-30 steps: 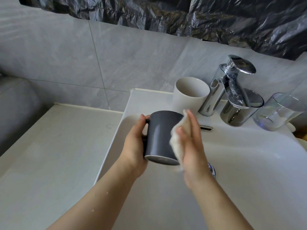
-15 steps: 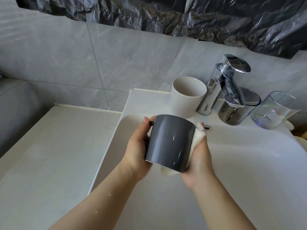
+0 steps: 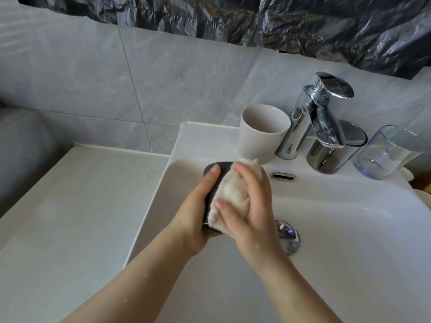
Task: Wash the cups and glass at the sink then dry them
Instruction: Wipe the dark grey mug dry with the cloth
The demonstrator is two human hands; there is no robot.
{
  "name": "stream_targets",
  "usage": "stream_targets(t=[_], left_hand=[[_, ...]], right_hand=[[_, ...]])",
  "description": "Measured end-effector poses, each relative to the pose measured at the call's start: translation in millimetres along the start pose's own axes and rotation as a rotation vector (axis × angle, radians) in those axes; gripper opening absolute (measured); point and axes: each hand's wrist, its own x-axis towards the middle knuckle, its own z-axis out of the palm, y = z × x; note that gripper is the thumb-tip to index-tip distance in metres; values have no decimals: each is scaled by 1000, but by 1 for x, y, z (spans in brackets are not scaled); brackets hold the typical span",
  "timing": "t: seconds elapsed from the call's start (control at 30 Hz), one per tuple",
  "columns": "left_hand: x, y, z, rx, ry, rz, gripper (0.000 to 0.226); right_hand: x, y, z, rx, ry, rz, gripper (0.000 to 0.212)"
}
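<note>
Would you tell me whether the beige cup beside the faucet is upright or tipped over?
Upright: the beige cup stands on the sink ledge, open mouth facing up, just left of the chrome faucet.

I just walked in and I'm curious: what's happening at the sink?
A person is wiping a dark grey cup over the sink. The left hand holds the cup, and the right hand wraps a cream cloth around it. A white cup and a clear glass stand either side of the tap.
</note>
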Motion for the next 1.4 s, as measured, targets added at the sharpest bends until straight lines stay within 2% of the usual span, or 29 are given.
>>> stream_targets(t=[0.07,0.1,0.17,0.23,0.3,0.33,0.4,0.43,0.47,0.57,0.67,0.8,0.93,1.0,1.07,1.13,1.23,1.3,1.33,1.4], left_hand=[[0,4,-4,-89,-104,-14,56],[0,4,-4,-93,-114,-25,58],[-2,3,0,-111,-119,-50,60],[-4,-2,7,-137,-124,-45,56],[-4,-5,9,-168,-102,-55,57],[-3,-6,7,-205,-94,-71,59],[-4,-1,2,-269,-127,-81,62],[-4,1,-1,-275,-152,-72,63],[-4,2,-3,-261,-167,-65,65],[-4,3,-2,-201,-173,-80,69],[-5,-2,4,-200,-160,-123,71],[-9,-6,9,-67,-127,-171,72],[-9,-1,8,220,-81,-117,79],[-11,3,4,360,-110,-67,83],[-12,3,2,375,-81,-29,87],[-9,2,1,273,1,-11,83],[-5,9,-2,-20,1,-41,68],[-6,18,-5,-219,-70,-39,61],[-8,21,-6,-264,-106,-33,59],[-8,21,-7,-195,-114,-18,61]], right_hand=[[2,-2,1,-18,-61,-77,53],[5,-3,0,72,-35,-43,56],[16,-7,-9,473,55,203,59],[25,-1,-18,803,38,513,52],[20,2,-19,725,19,585,44],[15,0,-17,591,39,514,46],[6,-7,-9,329,-4,210,57],[4,-4,-5,258,-61,97,59],[3,-5,-2,260,-99,71,60],[12,-7,-7,434,22,243,54],[23,-11,-16,633,168,418,11],[27,-7,-29,549,380,575,19],[28,-3,-33,467,414,629,21],[29,-2,-32,365,382,576,30],[28,-1,-25,273,334,486,29],[21,-1,-15,227,242,332,16],[2,0,6,138,-24,102,51],[-7,-2,18,32,-170,34,57],[-8,-3,20,-5,-192,32,57],[-1,-6,18,34,-132,58,54]])
